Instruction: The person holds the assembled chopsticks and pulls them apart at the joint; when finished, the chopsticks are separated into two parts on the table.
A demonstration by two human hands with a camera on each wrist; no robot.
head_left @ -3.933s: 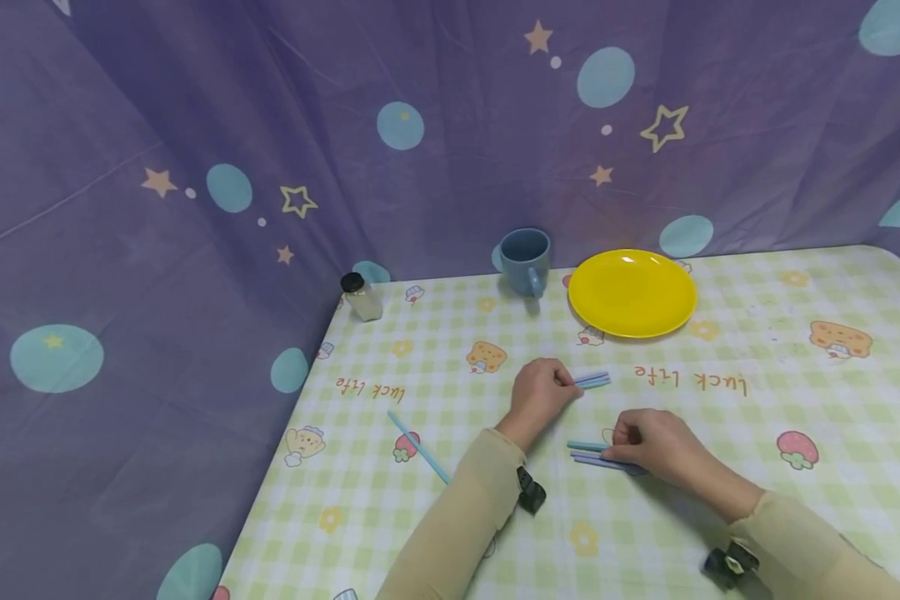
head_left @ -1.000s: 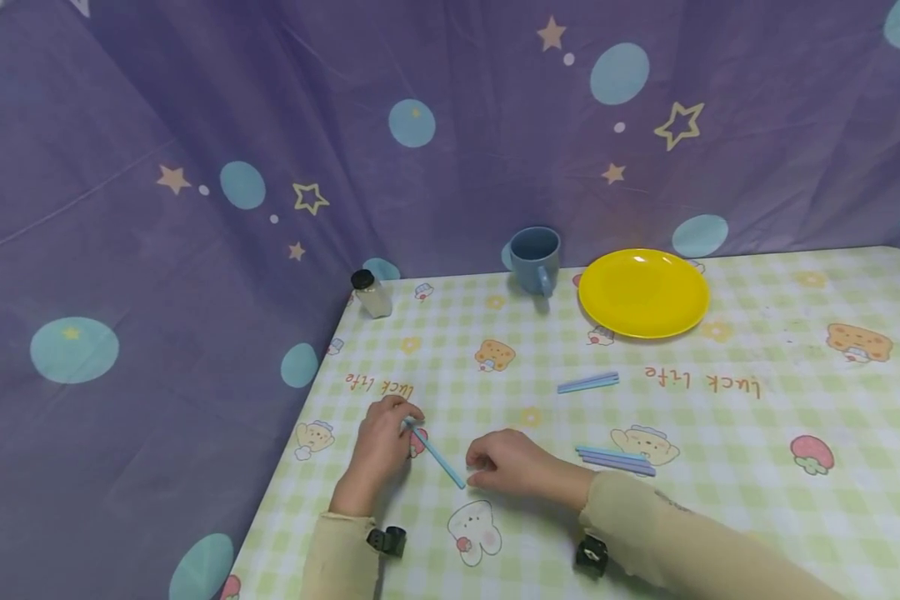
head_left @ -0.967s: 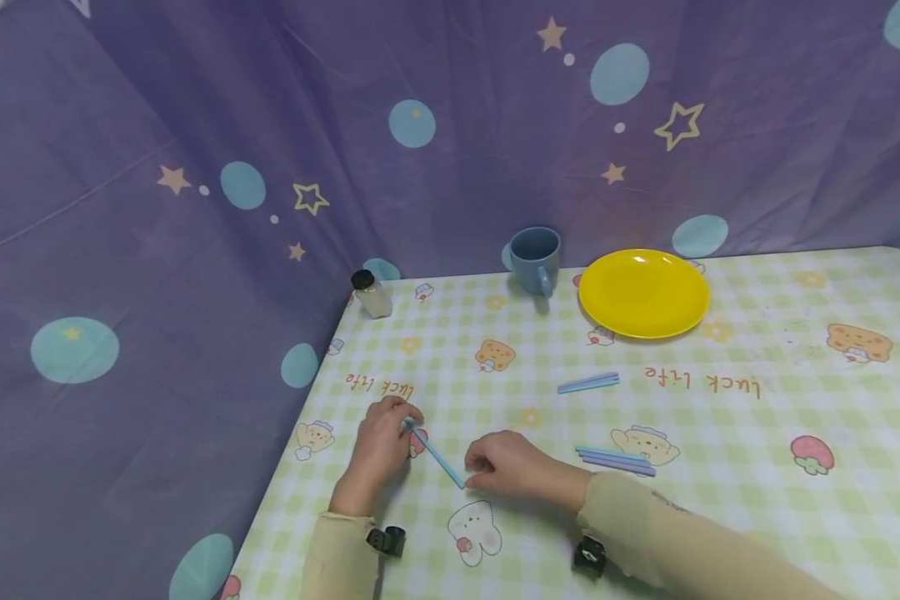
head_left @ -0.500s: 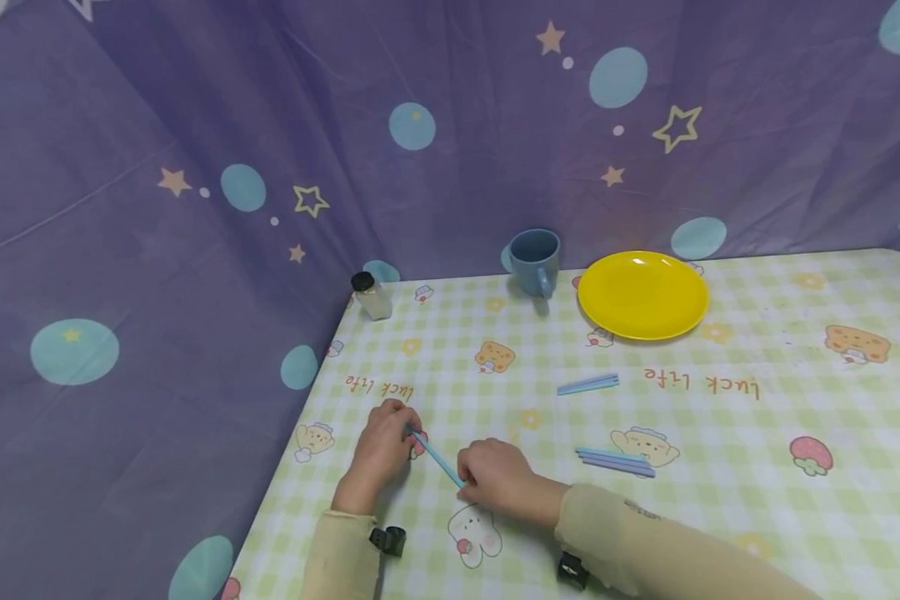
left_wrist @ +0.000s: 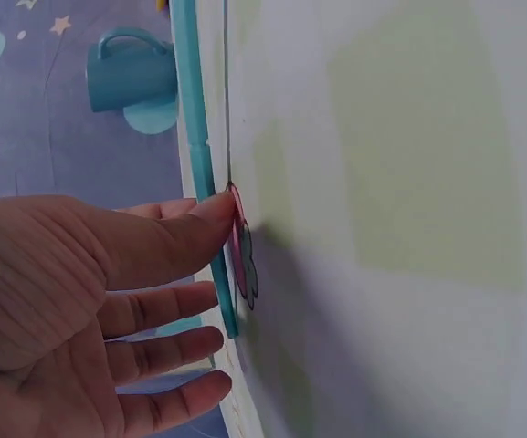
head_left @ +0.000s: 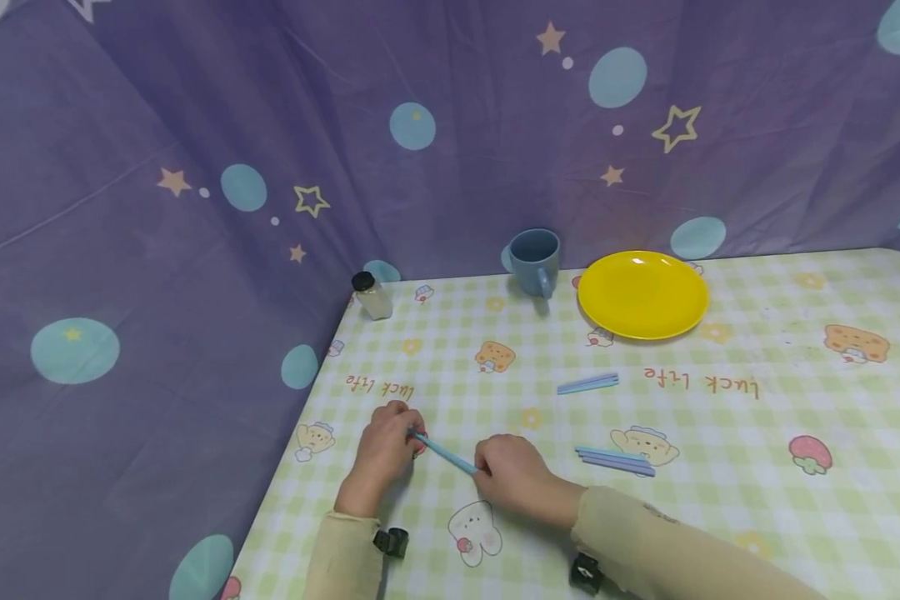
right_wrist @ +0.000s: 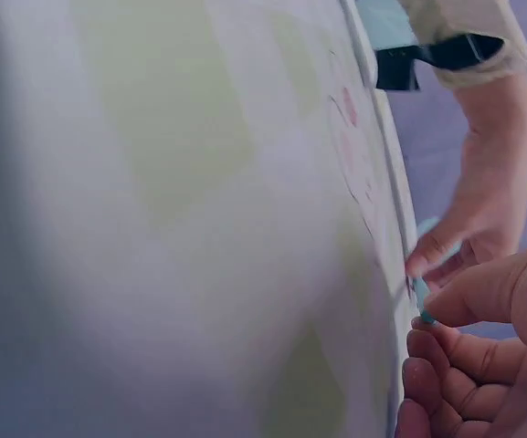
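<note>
My left hand (head_left: 385, 443) pinches the far-left end of a thin light-blue straw (head_left: 448, 455) between thumb and fingers. At the straw's other end, my right hand (head_left: 516, 477) grips it with curled fingers. In the left wrist view, the straw (left_wrist: 190, 82) runs past the left thumb and shows a small joint line above it, while the other fingers of the left hand (left_wrist: 89, 301) are spread. Seen from the right wrist, the tip of the straw (right_wrist: 425, 306) sits between thumb and forefinger of the right hand (right_wrist: 487, 338).
Two small groups of straws lie to the right: blue and purple straws (head_left: 588, 383) farther back, and another set (head_left: 615, 461) nearer. Along the back stand a black-capped jar (head_left: 372, 296), a blue mug (head_left: 534, 265) and a yellow plate (head_left: 642, 295). A purple curtain (head_left: 450, 192) borders the checked tablecloth (head_left: 750, 475).
Both hands moved left from the two straw groups to the single straw. The right hand then took hold of its near end, which has swung slightly right and away from me.
</note>
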